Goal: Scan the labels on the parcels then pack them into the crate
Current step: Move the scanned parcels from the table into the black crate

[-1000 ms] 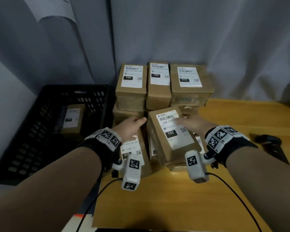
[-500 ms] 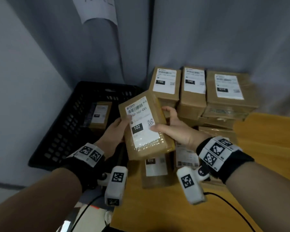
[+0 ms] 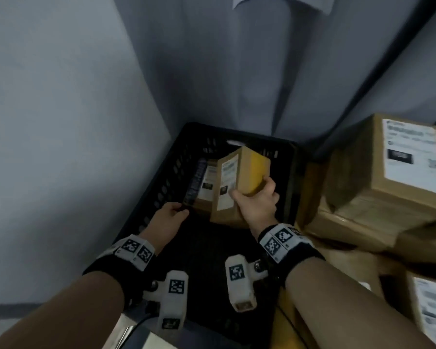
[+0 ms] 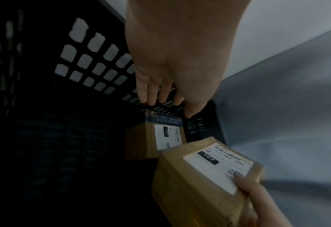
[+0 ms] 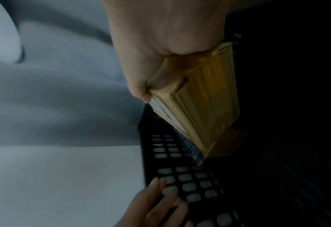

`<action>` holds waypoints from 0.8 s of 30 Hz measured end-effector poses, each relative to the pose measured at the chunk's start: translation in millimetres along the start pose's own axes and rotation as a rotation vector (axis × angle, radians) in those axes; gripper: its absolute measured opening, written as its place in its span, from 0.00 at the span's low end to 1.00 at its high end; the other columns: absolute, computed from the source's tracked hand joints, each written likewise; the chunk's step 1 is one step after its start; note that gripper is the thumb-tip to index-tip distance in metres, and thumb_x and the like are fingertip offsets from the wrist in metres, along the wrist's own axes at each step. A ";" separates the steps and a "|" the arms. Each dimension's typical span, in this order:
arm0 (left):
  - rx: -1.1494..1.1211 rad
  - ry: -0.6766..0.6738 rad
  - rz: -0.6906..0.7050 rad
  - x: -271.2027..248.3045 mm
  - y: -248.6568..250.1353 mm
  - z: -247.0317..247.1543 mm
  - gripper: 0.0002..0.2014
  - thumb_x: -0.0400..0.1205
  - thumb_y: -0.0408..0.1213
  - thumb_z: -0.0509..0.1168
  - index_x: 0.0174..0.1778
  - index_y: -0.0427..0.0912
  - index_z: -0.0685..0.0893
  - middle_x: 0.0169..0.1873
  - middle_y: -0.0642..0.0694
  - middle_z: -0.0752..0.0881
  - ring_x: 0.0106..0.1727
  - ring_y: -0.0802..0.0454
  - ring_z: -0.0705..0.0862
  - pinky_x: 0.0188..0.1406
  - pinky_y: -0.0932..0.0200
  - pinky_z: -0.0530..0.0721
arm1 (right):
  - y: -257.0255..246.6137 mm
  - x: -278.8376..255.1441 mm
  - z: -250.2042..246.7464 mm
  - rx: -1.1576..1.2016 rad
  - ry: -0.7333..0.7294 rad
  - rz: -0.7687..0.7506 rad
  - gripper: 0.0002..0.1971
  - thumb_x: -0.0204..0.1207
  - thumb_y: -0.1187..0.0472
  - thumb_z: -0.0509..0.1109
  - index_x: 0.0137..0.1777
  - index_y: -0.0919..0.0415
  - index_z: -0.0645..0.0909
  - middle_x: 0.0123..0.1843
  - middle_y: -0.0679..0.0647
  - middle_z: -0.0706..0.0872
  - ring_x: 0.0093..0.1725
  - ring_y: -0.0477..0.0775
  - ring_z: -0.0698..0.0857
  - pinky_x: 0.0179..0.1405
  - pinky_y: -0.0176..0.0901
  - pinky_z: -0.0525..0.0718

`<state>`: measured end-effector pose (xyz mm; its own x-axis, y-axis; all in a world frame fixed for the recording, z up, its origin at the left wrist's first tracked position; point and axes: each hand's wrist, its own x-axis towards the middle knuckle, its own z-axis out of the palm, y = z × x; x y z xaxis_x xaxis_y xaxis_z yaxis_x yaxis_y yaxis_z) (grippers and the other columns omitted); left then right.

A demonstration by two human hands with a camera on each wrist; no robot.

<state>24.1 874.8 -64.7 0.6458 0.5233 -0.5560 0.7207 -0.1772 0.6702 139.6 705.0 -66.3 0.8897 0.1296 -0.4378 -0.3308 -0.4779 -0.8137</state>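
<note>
The crate point(image 3: 291, 177) beside the left hand's fingers point(image 3: 179, 210) is black with a grid of holes. The parcel point(image 3: 247, 172) between the right hand's fingers point(image 3: 269, 183) is brown, with yellowish tape and a white label point(image 4: 217, 165) printed black. The wristbands point(image 3: 282, 241) carry black-and-white square markers.

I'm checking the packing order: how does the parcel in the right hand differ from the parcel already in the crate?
The held parcel is gripped by the right hand and tilted above the crate floor; the packed parcel stands free by the left wall. The packed parcel has a dark printed strip on its edge; the held parcel shows none. Both are brown with white labels.
</note>
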 end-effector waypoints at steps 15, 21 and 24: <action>1.066 -0.163 0.356 158.0 -23.0 51.5 0.35 0.82 0.46 0.65 0.84 0.53 0.56 0.81 0.40 0.57 0.80 0.36 0.59 0.76 0.40 0.68 | 59.0 118.3 71.5 -0.052 0.202 0.149 0.41 0.73 0.46 0.73 0.81 0.51 0.55 0.76 0.62 0.69 0.72 0.69 0.73 0.68 0.61 0.76; 0.995 -0.044 0.399 160.8 -38.3 44.7 0.32 0.83 0.42 0.63 0.82 0.52 0.59 0.77 0.40 0.64 0.75 0.35 0.66 0.68 0.39 0.75 | 59.7 116.3 72.4 0.055 0.361 0.073 0.35 0.78 0.44 0.66 0.82 0.51 0.58 0.71 0.60 0.76 0.68 0.65 0.78 0.58 0.50 0.76; 0.967 -0.036 0.388 162.2 -44.8 39.1 0.32 0.84 0.43 0.61 0.84 0.52 0.57 0.79 0.39 0.62 0.75 0.35 0.66 0.69 0.41 0.75 | 55.8 111.6 67.3 0.179 0.367 0.107 0.28 0.82 0.49 0.62 0.81 0.53 0.64 0.70 0.56 0.80 0.68 0.59 0.79 0.52 0.40 0.72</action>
<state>106.4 935.1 -204.1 0.8719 0.2654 -0.4116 0.3465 -0.9283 0.1353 199.2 751.3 -186.2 0.8899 -0.2462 -0.3840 -0.4477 -0.3096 -0.8389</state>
